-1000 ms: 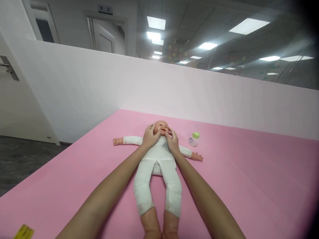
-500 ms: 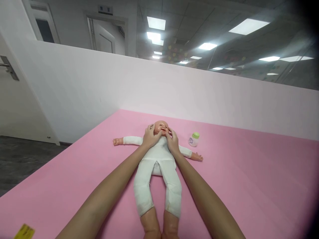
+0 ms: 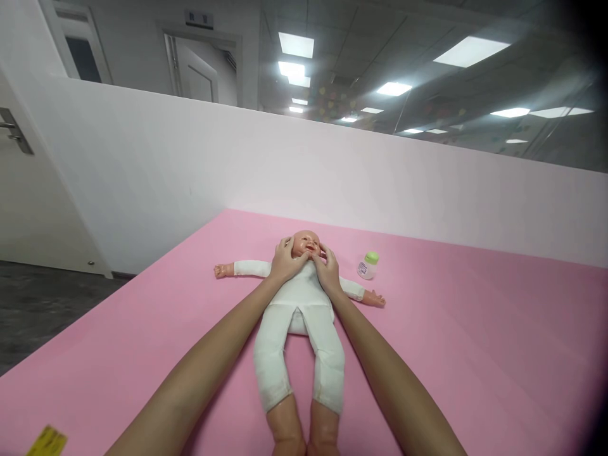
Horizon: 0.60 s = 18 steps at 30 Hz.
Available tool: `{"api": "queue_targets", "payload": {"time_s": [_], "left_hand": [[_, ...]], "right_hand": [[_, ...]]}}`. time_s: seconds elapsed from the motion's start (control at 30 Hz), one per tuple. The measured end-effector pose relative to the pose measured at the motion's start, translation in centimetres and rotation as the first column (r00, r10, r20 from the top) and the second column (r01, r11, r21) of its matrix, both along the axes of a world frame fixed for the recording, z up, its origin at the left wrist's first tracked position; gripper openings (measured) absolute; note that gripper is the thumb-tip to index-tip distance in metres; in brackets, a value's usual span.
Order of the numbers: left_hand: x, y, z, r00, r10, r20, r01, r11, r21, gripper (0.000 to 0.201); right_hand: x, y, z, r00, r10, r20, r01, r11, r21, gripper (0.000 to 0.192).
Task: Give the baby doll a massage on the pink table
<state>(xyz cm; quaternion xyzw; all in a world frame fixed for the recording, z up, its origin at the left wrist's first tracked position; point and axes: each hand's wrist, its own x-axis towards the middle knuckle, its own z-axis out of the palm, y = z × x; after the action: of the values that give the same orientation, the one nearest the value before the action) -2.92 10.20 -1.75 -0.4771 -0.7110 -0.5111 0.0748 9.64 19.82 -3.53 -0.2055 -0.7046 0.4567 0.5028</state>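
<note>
A baby doll [image 3: 304, 291] with a white cloth body and hard plastic head, hands and lower legs lies on its back, arms spread and face up. My left hand [image 3: 285, 261] cups the left side of its head, the thumb reaching to the chin. Against the other cheek curves my right hand [image 3: 327, 269], its thumb also at the chin. Both hands grip the head between them, and my wrists rest over the doll's shoulders. The doll's feet are cut off by the lower picture edge.
The doll lies on a pink tabletop [image 3: 451, 329]. A small clear bottle with a green cap [image 3: 368, 266] stands to the right of its head. White partition walls [image 3: 294, 164] border the back and left. A yellow label [image 3: 47, 441] is at the lower left.
My thumbs have come slightly closer together at the doll's chin. The hands stay on the head, and the whole view has shifted a touch.
</note>
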Motion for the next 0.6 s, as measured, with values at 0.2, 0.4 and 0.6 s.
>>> {"api": "queue_targets", "payload": {"time_s": [0.2,0.4,0.6], "left_hand": [[-0.01,0.04,0.08,1.0,0.004,0.008,-0.004,1.0,-0.007,0.056],[0.04,0.03,0.07,1.0,0.002,0.007,-0.002,1.0,0.004,0.054],[0.08,-0.06,0.12,1.0,-0.003,0.012,0.003,1.0,-0.006,0.06]], "right_hand": [[-0.02,-0.02,-0.01,1.0,-0.005,-0.012,0.005,1.0,-0.007,0.056],[-0.12,0.15,-0.21,1.0,-0.019,-0.013,0.018,1.0,-0.011,0.053],[-0.12,0.19,-0.26,1.0,-0.006,-0.013,0.006,1.0,0.003,0.055]]}}
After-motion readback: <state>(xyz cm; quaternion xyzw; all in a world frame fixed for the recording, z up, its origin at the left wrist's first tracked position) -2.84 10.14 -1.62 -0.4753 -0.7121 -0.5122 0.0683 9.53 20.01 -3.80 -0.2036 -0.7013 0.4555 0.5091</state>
